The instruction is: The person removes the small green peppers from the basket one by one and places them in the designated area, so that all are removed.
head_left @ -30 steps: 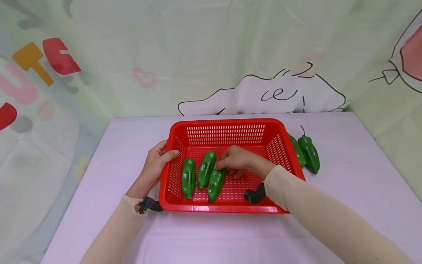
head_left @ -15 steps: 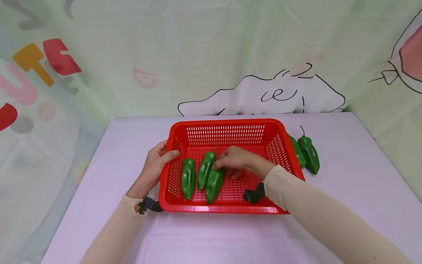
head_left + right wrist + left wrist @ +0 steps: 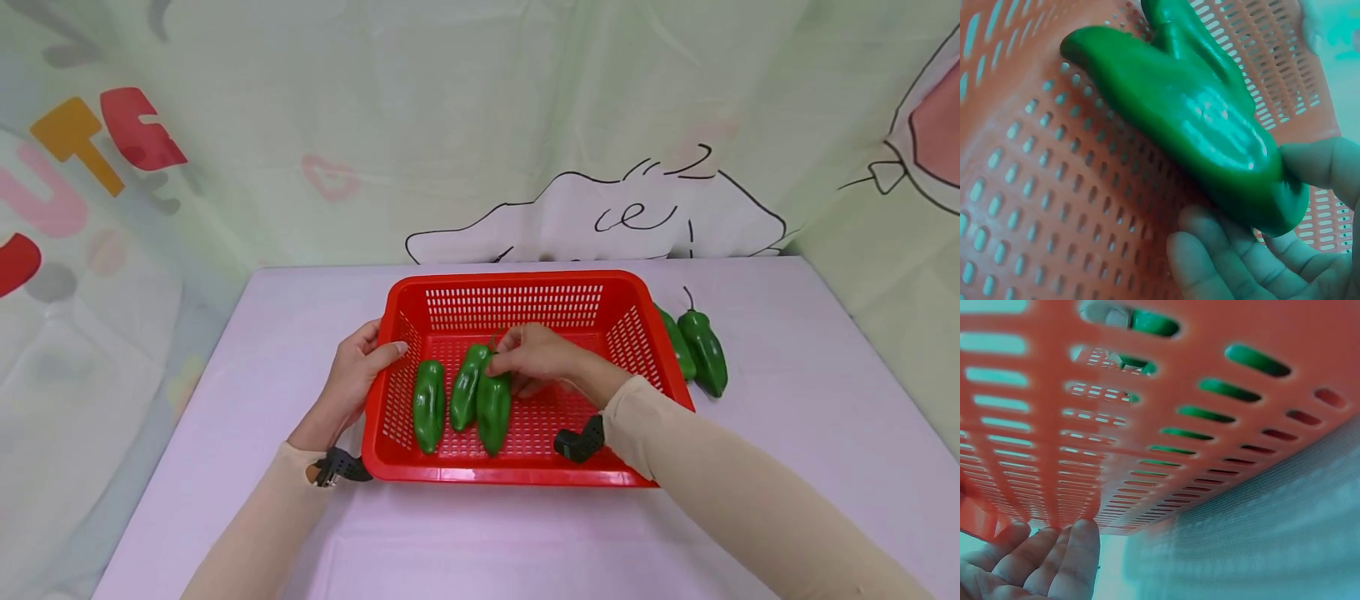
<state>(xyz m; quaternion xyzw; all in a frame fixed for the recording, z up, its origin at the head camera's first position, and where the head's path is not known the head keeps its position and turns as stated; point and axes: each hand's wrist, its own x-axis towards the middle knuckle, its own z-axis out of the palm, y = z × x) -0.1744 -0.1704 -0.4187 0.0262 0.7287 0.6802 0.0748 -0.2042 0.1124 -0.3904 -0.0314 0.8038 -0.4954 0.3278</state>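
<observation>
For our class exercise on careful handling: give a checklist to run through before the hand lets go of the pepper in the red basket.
1. Left hand steadies the red basket by its left wall: ok.
2. Right hand pinches the third pepper at its stem end: ok.
3. Third pepper lies on the basket floor: cannot tell.
4. It sits beside the middle pepper, not on top: ok.
5. First pepper lies apart from the others: ok.
6. Two peppers on the table remain outside the basket: not ok.

Head view high, looking down; wrist views close in; all share red basket (image 3: 517,287).
</observation>
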